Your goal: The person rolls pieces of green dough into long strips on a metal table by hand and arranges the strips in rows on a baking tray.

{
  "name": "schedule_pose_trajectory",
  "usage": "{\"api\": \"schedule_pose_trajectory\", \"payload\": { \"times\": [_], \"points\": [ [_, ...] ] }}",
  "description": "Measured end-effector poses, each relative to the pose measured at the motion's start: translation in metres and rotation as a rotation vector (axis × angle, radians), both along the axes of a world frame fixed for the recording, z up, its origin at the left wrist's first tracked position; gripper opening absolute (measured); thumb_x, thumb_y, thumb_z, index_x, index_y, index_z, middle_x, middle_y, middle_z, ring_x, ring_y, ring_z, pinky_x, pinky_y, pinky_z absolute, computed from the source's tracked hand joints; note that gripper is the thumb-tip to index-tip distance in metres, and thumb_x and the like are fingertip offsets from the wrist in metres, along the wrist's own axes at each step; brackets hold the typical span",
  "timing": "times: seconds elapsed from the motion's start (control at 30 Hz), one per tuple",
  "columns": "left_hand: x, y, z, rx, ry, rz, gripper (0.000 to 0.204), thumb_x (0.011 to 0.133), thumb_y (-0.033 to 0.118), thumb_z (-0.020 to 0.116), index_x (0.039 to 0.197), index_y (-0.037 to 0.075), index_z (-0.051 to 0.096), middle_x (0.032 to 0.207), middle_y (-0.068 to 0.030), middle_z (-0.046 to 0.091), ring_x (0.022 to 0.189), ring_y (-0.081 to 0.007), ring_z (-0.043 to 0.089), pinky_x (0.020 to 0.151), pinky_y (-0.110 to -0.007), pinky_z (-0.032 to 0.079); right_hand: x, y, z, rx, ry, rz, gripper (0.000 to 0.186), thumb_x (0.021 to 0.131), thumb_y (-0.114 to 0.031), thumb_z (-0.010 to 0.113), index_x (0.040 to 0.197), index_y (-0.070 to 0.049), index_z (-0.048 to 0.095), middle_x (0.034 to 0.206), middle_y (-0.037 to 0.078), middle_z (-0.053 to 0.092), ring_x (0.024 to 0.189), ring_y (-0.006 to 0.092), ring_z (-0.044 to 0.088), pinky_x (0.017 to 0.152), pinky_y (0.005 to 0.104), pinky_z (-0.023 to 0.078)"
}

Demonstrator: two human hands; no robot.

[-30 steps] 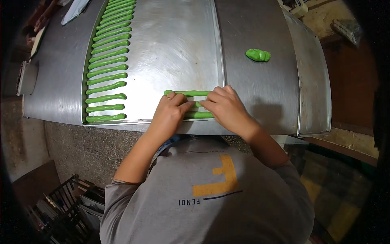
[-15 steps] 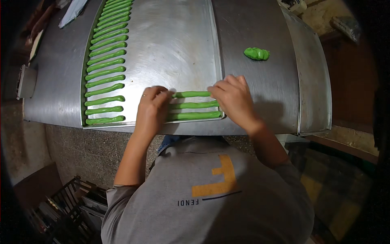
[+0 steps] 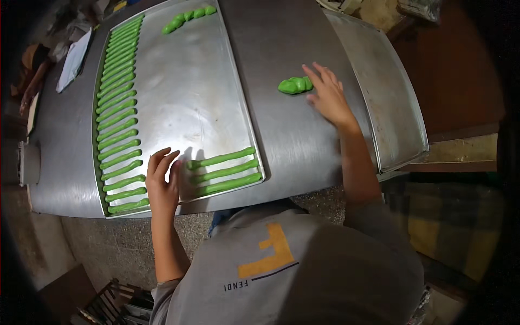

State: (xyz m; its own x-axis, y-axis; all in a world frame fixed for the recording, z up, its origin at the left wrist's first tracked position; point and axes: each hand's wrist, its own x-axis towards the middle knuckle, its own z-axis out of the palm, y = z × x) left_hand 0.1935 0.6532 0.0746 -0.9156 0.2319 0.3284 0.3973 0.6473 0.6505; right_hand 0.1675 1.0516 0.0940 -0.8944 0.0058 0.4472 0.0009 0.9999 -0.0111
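Over the near part of a shallow metal tray [image 3: 179, 108], my left hand [image 3: 162, 173] hovers with fingers apart and nothing in them. Three green dough strips [image 3: 225, 172] lie side by side in the tray's near right corner, just right of that hand. A long row of similar green strips [image 3: 116, 122] runs along the tray's left side. My right hand [image 3: 329, 96], fingers spread, reaches over the metal table to a green dough lump [image 3: 294, 85]; its fingers are beside the lump's right end, and I cannot tell if they touch it.
A knobbly length of green dough [image 3: 188, 19] lies at the tray's far end. Another metal tray [image 3: 374, 81] stands at the table's right side. On the far left of the metal table [image 3: 65, 146] lies a white cloth or paper [image 3: 75, 59].
Both hands have let go of the third strip, which now lies in the tray. My right hand has moved far right to the dough lump; my left has drawn left. The view has shifted.
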Motion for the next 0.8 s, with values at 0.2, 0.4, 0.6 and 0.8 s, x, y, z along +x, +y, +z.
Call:
{"api": "schedule_pose_trajectory", "payload": {
  "times": [0.2,0.4,0.6,0.8],
  "points": [
    [0.009,0.084,0.030,0.105,-0.009,-0.247,0.031,0.079,0.001,0.067,0.110,0.006,0.064,0.121,-0.0140,0.054,0.111,-0.0308,0.053,0.088,-0.038,0.046,-0.030,0.043,-0.012,-0.377,-0.344,0.297,0.038,0.079,-0.013,0.067,0.117,-0.010,0.062,0.117,0.011,0.058,0.111,0.0309,0.052,0.093,0.0385,0.043],
    [-0.035,0.223,0.046,-0.326,0.328,-0.434,0.075,0.075,0.022,0.075,0.140,0.017,0.036,0.136,-0.0172,0.044,0.127,-0.0377,0.041,0.100,-0.042,0.039,0.037,0.020,0.045,-0.434,-0.360,0.370,0.029,0.079,-0.016,0.062,0.106,-0.003,0.065,0.091,0.014,0.059,0.090,0.0319,0.057,0.080,0.0386,0.045],
    [-0.002,0.264,0.045,0.196,-0.555,-0.947,0.052,0.090,0.036,0.061,0.131,0.009,0.044,0.104,-0.0155,0.062,0.095,-0.0244,0.061,0.083,-0.035,0.047,0.115,0.061,0.082,-0.775,-0.340,0.429,0.030,0.079,-0.012,0.068,0.108,-0.003,0.066,0.085,0.011,0.061,0.080,0.0219,0.060,0.074,0.0316,0.047],
    [0.022,0.246,0.056,0.217,-0.570,-0.694,0.027,0.094,0.026,0.056,0.113,0.005,0.057,0.098,-0.0095,0.063,0.084,-0.0218,0.060,0.074,-0.035,0.048,0.190,0.128,0.106,-1.279,-0.080,0.043,0.018,0.083,-0.005,0.062,0.100,-0.002,0.066,0.091,0.008,0.063,0.082,0.0154,0.059,0.076,0.0285,0.047]
  ]
}}
